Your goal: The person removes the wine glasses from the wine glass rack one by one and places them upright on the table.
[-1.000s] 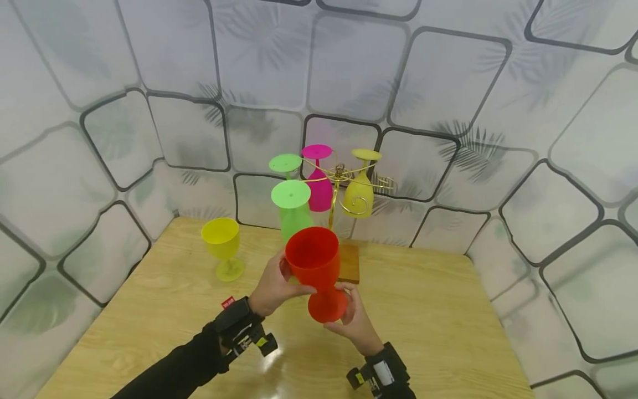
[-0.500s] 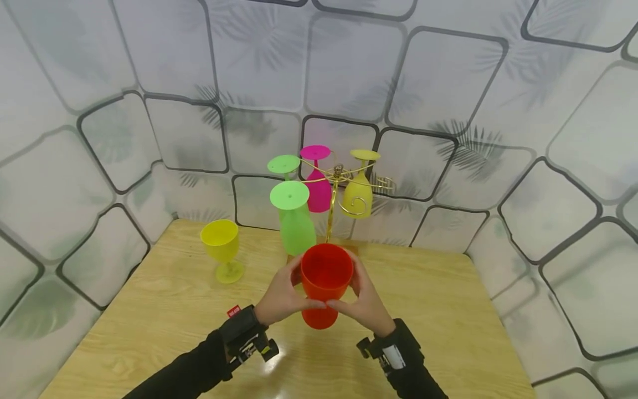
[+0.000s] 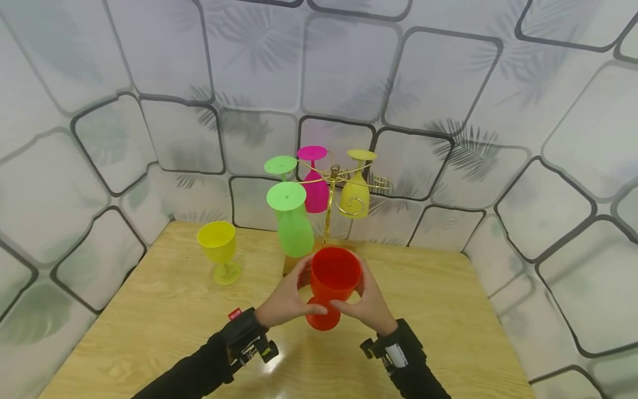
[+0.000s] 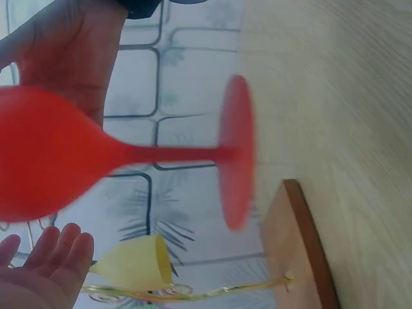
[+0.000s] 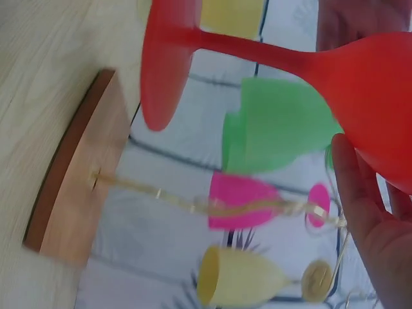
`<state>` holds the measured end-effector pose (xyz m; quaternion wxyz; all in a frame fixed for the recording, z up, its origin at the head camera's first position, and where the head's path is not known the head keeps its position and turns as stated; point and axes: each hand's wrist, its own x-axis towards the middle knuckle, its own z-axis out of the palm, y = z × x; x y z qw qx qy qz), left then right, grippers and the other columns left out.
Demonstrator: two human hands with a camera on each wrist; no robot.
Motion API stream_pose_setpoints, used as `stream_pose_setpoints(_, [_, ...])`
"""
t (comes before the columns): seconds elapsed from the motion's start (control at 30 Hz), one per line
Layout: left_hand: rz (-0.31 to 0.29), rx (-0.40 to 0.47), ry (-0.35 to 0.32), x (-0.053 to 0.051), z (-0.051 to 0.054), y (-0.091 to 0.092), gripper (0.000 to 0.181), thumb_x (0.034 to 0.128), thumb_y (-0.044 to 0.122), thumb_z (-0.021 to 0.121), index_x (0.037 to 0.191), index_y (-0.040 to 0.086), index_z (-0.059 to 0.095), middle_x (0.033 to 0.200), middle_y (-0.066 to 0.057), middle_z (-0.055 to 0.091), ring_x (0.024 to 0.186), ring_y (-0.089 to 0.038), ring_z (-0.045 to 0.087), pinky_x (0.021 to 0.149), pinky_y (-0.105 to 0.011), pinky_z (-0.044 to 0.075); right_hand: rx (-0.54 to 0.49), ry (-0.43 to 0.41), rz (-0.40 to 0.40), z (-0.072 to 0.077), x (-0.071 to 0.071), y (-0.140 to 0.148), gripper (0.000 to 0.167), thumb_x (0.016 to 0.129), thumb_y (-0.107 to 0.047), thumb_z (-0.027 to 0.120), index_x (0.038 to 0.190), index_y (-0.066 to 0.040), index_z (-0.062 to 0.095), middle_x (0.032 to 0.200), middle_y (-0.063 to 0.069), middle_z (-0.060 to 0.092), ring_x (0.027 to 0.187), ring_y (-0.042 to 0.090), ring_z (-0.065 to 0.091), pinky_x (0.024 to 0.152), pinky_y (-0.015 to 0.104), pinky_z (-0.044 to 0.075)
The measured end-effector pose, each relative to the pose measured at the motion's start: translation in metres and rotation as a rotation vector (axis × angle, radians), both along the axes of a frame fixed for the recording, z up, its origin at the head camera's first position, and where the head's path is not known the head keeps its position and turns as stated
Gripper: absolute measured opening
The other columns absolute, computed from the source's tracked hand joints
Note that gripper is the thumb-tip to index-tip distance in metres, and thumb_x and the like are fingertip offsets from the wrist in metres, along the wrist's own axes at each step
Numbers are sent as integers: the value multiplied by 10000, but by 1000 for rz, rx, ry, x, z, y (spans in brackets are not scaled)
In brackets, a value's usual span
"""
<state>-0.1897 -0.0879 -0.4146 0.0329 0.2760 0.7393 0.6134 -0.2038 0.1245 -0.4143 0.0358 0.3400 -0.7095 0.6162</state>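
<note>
A red goblet is held upright above the table between both hands. On its left side, my left hand has its fingers by the bowl and its thumb across the front, low near the foot. My right hand cups the bowl from the right, its thumb tip below the bowl. In the right wrist view, fingers of the right hand touch the goblet's bowl. The left wrist view shows the left hand's fingers beside the bowl, with the stem and round foot uncovered.
Behind the hands stands a gold wire rack on a wooden base. Green goblets, a pink goblet and a yellow goblet hang upside down on it. Another yellow goblet stands upright at the table's left.
The right hand has moved up from the red goblet's foot to its bowl. The goblet has come lower and to the right, and stands straighter between the hands.
</note>
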Motion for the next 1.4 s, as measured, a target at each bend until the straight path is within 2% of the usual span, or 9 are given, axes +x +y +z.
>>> stream_pose_setpoints(0.1, [5, -40, 19, 1, -7, -7, 916, 748, 269, 791, 1469, 128, 244, 1429, -134, 431, 1298, -319, 437, 1062, -461, 416, -1, 31, -80, -4, -10, 26, 797, 713, 80, 731, 1385, 3, 310, 1293, -25, 500, 1136, 50, 539, 909, 224, 518])
stream_pose_setpoints(0.23, [22, -82, 2, 5, -17, -21, 853, 769, 203, 774, 1460, 118, 281, 1445, -149, 421, 1329, -335, 406, 1082, -503, 371, -5, 43, -262, -8, -36, 72, 779, 704, 140, 699, 1370, 41, 308, 1236, -113, 507, 1077, 7, 555, 844, 164, 526])
stream_pose_setpoints(0.4, [31, -164, -35, 10, -25, -39, 767, 811, 245, 734, 1444, 115, 322, 1428, -119, 450, 1308, -335, 433, 1076, -514, 372, -53, -38, -499, -23, -76, 124, 788, 738, 143, 675, 1403, -2, 276, 1219, -136, 469, 1073, 7, 510, 817, 87, 484])
stream_pose_setpoints(0.6, [64, -210, 25, 15, -32, -56, 661, 838, 250, 701, 1402, 106, 389, 1368, -130, 507, 1239, -350, 495, 1028, -501, 414, -20, -166, -697, -48, -111, 162, 824, 770, 26, 716, 1438, -89, 249, 1280, -84, 419, 1108, 33, 448, 833, 141, 447])
stream_pose_setpoints(0.73, [108, -198, 64, 15, -33, -63, 629, 843, 209, 694, 1392, 111, 405, 1341, -139, 528, 1208, -353, 510, 1007, -479, 439, 29, -220, -747, -55, -121, 175, 822, 780, -37, 731, 1442, -84, 246, 1359, 43, 408, 1165, 126, 428, 895, 276, 429])
stream_pose_setpoints(0.97, [147, -188, 107, 14, -31, -64, 606, 847, 167, 688, 1384, 103, 415, 1322, -147, 542, 1189, -330, 520, 984, -463, 464, 39, -232, -725, -55, -121, 180, 830, 778, -9, 717, 1432, 24, 208, 1425, 217, 337, 1289, 354, 361, 1091, 546, 324])
stream_pose_setpoints(1.17, [169, -184, 114, 14, -31, -67, 600, 840, 164, 695, 1373, 100, 427, 1324, -142, 546, 1198, -222, 535, 984, -433, 476, 80, -249, -742, -77, -132, 184, 838, 799, -70, 719, 1448, -32, 190, 1441, 168, 330, 1305, 312, 354, 1092, 526, 345])
stream_pose_setpoints(1.3, [176, -180, 107, 13, -30, -69, 616, 830, 172, 705, 1372, 82, 425, 1325, -147, 544, 1200, -285, 526, 990, -408, 478, 67, -264, -759, -87, -135, 185, 849, 800, -82, 720, 1455, -65, 180, 1443, 137, 332, 1289, 293, 372, 1035, 465, 389])
stream_pose_setpoints(1.4, [186, -183, 107, 12, -29, -69, 631, 822, 171, 711, 1370, 52, 422, 1321, -150, 545, 1197, -320, 518, 995, -397, 476, 62, -262, -757, -89, -134, 186, 903, 803, -86, 719, 1480, -89, 121, 1490, 154, 268, 1329, 336, 329, 1065, 506, 359])
